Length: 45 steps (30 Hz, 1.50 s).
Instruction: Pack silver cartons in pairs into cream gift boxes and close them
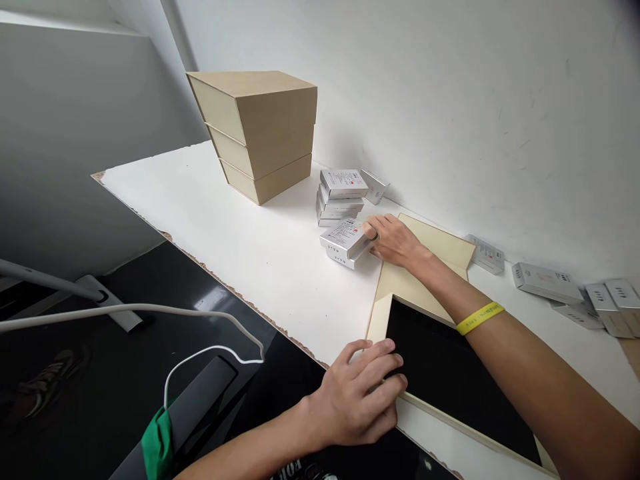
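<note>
My left hand (367, 393) is at the near left corner of an open cream box (381, 320) with a black inside, its bent fingers gripping the rim. Beyond it, my right hand (395, 241) has its fingers closed at the right end of a small silver carton (345, 235), which lies on another one. The fingertips are partly hidden behind the hand. Just behind stands a pile of similar silver cartons (341, 210), with one more carton (374, 185) leaning by the wall. The cream lid flap (435, 241) lies under my right forearm.
Three large cream boxes (275, 133) are stacked at the back left of the white table (250, 253), which has a chipped edge. Several silver cartons (547, 281) lie along the wall at right. A white cable (200, 308) hangs left of the table, near a green cloth (157, 440).
</note>
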{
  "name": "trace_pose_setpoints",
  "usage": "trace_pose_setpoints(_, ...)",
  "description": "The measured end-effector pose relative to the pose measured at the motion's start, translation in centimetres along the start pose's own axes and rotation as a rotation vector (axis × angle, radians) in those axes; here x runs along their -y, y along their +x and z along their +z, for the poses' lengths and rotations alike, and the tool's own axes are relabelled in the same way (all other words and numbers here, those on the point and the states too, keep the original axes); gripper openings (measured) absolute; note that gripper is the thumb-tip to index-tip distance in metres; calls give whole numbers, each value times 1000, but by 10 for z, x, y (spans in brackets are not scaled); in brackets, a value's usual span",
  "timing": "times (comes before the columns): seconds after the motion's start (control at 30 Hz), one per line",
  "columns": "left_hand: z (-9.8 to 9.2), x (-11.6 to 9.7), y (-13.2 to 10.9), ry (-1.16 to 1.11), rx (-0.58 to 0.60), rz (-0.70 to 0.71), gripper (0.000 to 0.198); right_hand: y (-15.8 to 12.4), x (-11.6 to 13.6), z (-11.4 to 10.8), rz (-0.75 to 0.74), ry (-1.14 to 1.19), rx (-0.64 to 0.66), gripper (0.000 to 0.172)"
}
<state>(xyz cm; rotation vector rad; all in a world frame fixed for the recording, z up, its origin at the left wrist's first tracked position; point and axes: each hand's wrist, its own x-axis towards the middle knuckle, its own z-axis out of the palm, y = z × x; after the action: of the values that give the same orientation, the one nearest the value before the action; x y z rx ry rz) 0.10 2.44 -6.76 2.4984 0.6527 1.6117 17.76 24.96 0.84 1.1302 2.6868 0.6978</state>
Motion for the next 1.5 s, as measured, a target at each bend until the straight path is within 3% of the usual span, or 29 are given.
trace_pose_setpoints(0.17,-1,-1,1,8,-1,-6,33,-12,-29,-6,134,44,124,50)
trace_pose_setpoints(0.37,0,0,0,-5,7,-6,36,-14,-72,-8,487,177,270,39)
trace_pose_setpoints(0.53,-2,-1,1,-14,-16,-7,31,31,-81,1,714,303,294,68)
trace_pose_setpoints(0.6,-3,-1,0,-9,-9,-9,29,54,-83,3,759,324,282,71)
trace_pose_setpoints(0.73,2,0,-5,26,-14,6,25,97,-85,2,745,348,266,66)
trace_pose_setpoints(0.9,12,3,-8,43,-129,34,19,125,-83,1,746,338,349,99)
trace_pose_setpoints(1.0,10,3,-5,17,-137,21,19,118,-87,-1,750,336,440,100)
trace_pose_setpoints(1.17,1,2,-1,-30,-76,-13,19,76,-104,-19,749,380,492,90)
trace_pose_setpoints(1.33,-1,1,0,-39,-47,-20,27,36,-110,-50,770,400,371,64)
trace_pose_setpoints(1.5,1,2,0,-11,-58,-6,32,7,-98,-89,714,457,230,44)
